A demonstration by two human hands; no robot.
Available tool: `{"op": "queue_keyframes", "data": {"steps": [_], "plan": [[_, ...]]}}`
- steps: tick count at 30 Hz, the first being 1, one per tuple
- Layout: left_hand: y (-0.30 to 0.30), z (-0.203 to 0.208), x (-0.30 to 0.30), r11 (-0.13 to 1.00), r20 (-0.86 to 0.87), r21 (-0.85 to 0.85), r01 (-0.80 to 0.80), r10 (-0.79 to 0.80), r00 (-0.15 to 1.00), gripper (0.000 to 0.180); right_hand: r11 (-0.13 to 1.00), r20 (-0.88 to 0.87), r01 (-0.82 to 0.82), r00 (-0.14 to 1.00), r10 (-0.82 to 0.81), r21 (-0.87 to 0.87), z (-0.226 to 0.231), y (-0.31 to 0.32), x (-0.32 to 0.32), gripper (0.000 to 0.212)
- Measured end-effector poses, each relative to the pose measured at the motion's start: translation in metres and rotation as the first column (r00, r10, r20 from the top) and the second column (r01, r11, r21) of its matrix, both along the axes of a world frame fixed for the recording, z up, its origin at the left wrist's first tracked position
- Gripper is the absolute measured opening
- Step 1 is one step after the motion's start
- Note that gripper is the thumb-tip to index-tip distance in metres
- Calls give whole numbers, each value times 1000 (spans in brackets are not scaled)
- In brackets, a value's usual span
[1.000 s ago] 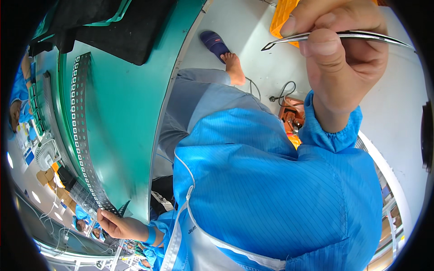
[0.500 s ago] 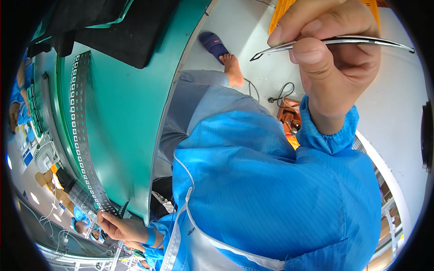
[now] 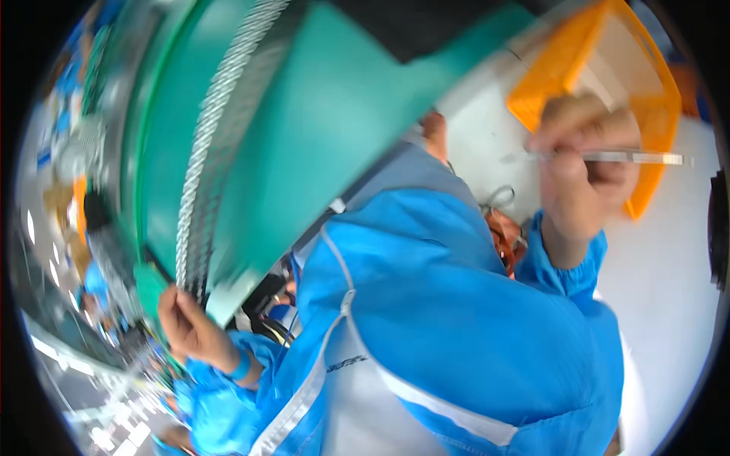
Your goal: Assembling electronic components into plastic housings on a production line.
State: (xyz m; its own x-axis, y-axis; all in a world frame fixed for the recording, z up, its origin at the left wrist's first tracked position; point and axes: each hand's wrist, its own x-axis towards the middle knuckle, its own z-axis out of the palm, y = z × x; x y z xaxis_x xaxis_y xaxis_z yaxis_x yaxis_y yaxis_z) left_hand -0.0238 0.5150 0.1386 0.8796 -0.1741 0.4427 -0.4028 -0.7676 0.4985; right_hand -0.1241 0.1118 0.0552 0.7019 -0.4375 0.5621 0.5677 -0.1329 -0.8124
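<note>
My right hand (image 3: pixel 582 178), blurred by motion, is closed round a thin silver pair of tweezers (image 3: pixel 642 157) at the upper right, held off the table. The tips are too smeared to make out. At the lower left my left hand (image 3: pixel 196 330) pinches the near end of a long perforated strip (image 3: pixel 217 95). White squares run along one side of this strip, and a darker holed band along the other. It stretches away across the green tabletop (image 3: pixel 342 144). A blue band circles my left wrist.
An orange plastic bin (image 3: pixel 559 80) stands behind my right hand. A black flat object (image 3: pixel 433 30) lies on the far part of the table. Below, a reddish-brown box (image 3: pixel 506 235) sits on the floor by a cable. Blurred people in blue work at the far left.
The view has swung, shifting the table and strip rightward in the picture and showing more of the orange bin. My right hand and tweezers appear lower; both hands keep their hold.
</note>
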Motion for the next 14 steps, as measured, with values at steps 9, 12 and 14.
{"op": "queue_keyframes", "data": {"steps": [9,12,14], "plan": [[19,7,4,997,-33,-35,-62,61,998,5,963,-103,-267,957,270,46,20,77,57,20],[41,5,-12,989,9,-52,-138,139,990,4,884,-203,-465,862,464,48,23,98,70,24],[64,-1,-19,979,35,-86,-184,188,982,6,823,-235,-566,794,561,51,26,122,82,25]]}}
